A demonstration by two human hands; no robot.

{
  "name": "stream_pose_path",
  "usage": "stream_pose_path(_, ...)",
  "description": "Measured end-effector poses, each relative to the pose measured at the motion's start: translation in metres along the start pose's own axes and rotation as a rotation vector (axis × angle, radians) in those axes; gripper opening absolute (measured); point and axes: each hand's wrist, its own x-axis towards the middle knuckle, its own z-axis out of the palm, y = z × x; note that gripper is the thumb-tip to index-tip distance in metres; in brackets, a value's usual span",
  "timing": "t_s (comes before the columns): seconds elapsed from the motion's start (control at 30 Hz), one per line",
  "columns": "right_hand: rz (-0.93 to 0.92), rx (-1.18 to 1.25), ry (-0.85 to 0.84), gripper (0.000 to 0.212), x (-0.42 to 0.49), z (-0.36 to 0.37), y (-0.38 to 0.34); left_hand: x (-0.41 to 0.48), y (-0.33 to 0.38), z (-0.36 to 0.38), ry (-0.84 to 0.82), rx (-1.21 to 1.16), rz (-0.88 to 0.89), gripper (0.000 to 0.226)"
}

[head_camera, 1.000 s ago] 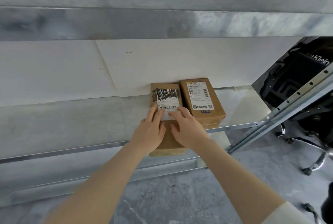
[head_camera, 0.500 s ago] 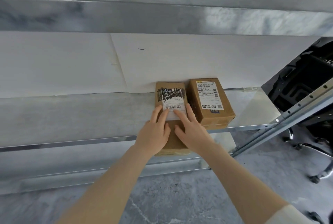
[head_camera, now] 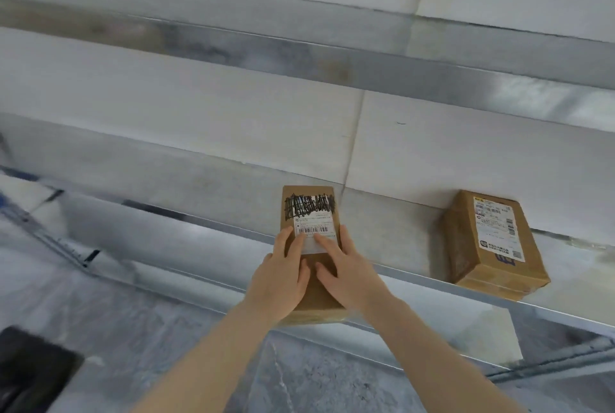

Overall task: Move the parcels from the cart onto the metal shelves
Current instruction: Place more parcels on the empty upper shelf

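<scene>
- Both hands lie flat on top of a brown cardboard parcel [head_camera: 311, 246], palms down, fingers spread; neither grip is closed round it.
- The left hand [head_camera: 281, 276] covers the parcel's near left part, fingertips touching the white label [head_camera: 314, 226].
- The right hand [head_camera: 346, 271] covers the near right part, its fingers reaching the label's lower edge.
- The label bears a barcode and a band of black scribble above it.
- The parcel rests on the metal shelf [head_camera: 199, 209], its near end jutting over the front edge.
- A second parcel [head_camera: 492, 243] sits on the same shelf, well apart to the right, against the white back panel [head_camera: 233, 120].
- Grey floor [head_camera: 139, 346] lies below.
</scene>
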Motion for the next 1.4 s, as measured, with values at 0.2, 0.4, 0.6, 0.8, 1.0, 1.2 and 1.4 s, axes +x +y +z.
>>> stream_pose_path(0.2,-0.256,-0.043,-0.112,0.051,0.036,0.044,-0.123,-0.056,-0.101,-0.065,0.129,0.026,-0.239,0.063)
stream_pose_path(0.4,-0.508,-0.05,-0.221,0.052,0.063,0.101,-0.27,-0.12,-0.212,-0.147,0.226,0.036,-0.483,0.052)
stream_pose_path(0.6,-0.703,-0.076,-0.263,0.052,0.074,0.161,-0.424,-0.194,-0.313,-0.232,0.343,0.124,-0.663,0.054)
stream_pose_path(0.8,-0.909,-0.122,-0.349,0.053,0.071,0.224,-0.552,-0.268,-0.395,-0.286,0.451,0.122,-0.872,0.054)
stream_pose_path(1.0,-1.076,-0.151,-0.466,0.053,0.074,0.266,-0.647,-0.31,-0.454,-0.32,0.55,0.11,-1.088,0.054)
stream_pose_path(1.2,-1.271,-0.151,-0.556,0.053,0.094,0.297,-0.73,-0.328,-0.501,-0.357,0.717,0.1,-1.216,0.051)
stream_pose_path(1.4,-1.476,-0.177,-0.624,0.052,0.099,0.322,-0.799,-0.345,-0.529,-0.379,0.833,0.161,-1.395,0.05)
